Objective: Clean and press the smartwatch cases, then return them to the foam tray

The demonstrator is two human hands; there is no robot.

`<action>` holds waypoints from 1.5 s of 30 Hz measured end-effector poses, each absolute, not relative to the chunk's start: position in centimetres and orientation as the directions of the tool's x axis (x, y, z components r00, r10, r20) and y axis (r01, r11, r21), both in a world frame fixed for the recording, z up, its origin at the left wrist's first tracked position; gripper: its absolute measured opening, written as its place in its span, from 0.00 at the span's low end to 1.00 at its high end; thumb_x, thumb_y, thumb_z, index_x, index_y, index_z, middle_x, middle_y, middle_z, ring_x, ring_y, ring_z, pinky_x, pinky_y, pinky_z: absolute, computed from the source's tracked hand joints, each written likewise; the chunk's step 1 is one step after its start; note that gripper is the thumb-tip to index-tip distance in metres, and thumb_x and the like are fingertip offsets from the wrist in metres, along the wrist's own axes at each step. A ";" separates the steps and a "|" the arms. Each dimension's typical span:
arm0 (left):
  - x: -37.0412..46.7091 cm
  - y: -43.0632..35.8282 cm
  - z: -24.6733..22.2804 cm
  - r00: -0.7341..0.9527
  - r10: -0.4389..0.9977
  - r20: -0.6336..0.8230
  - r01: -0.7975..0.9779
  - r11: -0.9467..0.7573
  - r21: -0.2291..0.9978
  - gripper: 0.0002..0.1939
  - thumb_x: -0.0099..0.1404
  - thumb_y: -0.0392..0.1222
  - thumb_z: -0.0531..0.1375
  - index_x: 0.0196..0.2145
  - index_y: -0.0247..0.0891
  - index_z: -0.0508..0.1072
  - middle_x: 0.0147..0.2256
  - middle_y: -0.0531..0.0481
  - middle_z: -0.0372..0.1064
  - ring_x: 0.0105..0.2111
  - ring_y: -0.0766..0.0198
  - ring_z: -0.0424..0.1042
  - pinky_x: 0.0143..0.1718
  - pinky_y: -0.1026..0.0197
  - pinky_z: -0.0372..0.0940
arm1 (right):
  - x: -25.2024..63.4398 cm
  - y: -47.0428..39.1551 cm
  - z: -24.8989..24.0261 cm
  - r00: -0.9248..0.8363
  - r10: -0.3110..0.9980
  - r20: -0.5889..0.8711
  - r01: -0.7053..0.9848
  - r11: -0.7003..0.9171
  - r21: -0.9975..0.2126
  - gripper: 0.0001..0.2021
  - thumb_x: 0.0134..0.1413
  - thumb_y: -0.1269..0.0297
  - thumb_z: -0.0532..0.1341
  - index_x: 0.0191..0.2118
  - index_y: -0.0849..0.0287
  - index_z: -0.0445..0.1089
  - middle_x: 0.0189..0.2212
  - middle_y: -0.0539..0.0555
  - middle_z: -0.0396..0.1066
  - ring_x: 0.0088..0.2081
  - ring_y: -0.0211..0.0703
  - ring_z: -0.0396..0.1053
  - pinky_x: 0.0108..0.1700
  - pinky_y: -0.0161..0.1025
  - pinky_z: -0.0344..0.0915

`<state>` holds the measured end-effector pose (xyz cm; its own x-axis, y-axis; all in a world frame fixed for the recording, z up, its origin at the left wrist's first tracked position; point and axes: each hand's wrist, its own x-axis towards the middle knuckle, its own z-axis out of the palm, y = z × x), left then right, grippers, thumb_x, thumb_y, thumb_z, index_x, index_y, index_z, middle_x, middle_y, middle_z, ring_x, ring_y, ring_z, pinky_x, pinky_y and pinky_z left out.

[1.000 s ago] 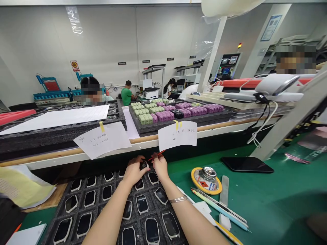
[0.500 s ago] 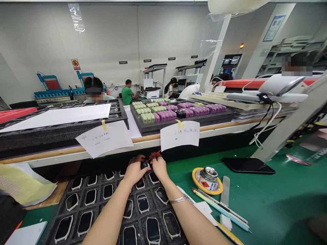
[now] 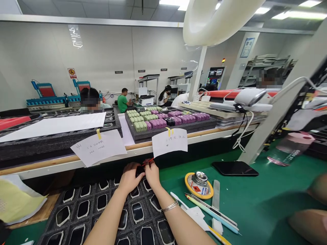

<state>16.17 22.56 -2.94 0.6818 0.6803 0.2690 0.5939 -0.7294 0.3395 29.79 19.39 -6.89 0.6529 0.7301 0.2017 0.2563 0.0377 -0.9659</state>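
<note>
My left hand [image 3: 130, 177] is closed around a small dark watch body [image 3: 139, 170] at the far edge of the foam tray. My right hand [image 3: 151, 174], a bracelet on its wrist, pinches a thin red stick-like tool [image 3: 149, 161] against or close above that body. The tool's tip is hidden by my fingers. Below both forearms lies the dark grey foam tray [image 3: 95, 185], its compartments holding several watch cases [image 3: 138, 212] with dark screens and pale frames.
Right of the tray lie a solvent bottle in a yellow ring [image 3: 199, 186], a metal strip [image 3: 216, 195], thin tools [image 3: 212, 212], white wipes [image 3: 195, 214] and a black phone [image 3: 235, 168]. The shelf ahead bears foam trays [image 3: 143, 135]. Blurred skin of another person [image 3: 308, 224] shows at right.
The view has tilted up and turned slightly right, so more ceiling shows. Both hands stay together at the tray's far edge, the watch body and red tool still held.
</note>
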 end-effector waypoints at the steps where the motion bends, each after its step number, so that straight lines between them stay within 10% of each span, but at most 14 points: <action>1: 16.2 22.6 -3.0 0.675 0.689 0.264 0.611 -0.722 0.325 0.20 0.70 0.47 0.60 0.56 0.38 0.69 0.58 0.41 0.65 0.57 0.49 0.66 0.57 0.40 0.62 | 29.7 19.4 -6.9 0.658 0.722 0.214 0.259 0.049 -0.965 0.11 0.67 0.58 0.60 0.48 0.59 0.71 0.46 0.55 0.73 0.43 0.45 0.73 0.46 0.46 0.73; 31: 9.0 12.6 -4.3 0.584 0.794 0.171 0.751 -0.608 0.258 0.29 0.72 0.55 0.54 0.65 0.40 0.60 0.68 0.39 0.52 0.67 0.45 0.52 0.66 0.34 0.46 | 30.9 17.5 -7.5 0.465 0.883 0.069 0.159 -0.007 -0.987 0.15 0.66 0.59 0.61 0.53 0.61 0.68 0.49 0.57 0.71 0.44 0.46 0.73 0.44 0.47 0.74; 45: 4.5 7.2 -4.1 0.597 0.789 0.144 0.744 -0.612 0.269 0.29 0.73 0.55 0.52 0.66 0.39 0.59 0.69 0.39 0.50 0.68 0.46 0.49 0.67 0.34 0.43 | 33.1 3.5 -7.6 0.349 0.935 0.063 0.256 -0.030 -0.966 0.14 0.68 0.56 0.59 0.48 0.62 0.70 0.40 0.54 0.73 0.35 0.40 0.74 0.38 0.41 0.74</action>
<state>4.46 7.21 -4.07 0.5969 0.7893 0.1441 0.7439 -0.6117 0.2690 33.11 3.45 -7.58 0.3486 0.9351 0.0633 0.2555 -0.0298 -0.9663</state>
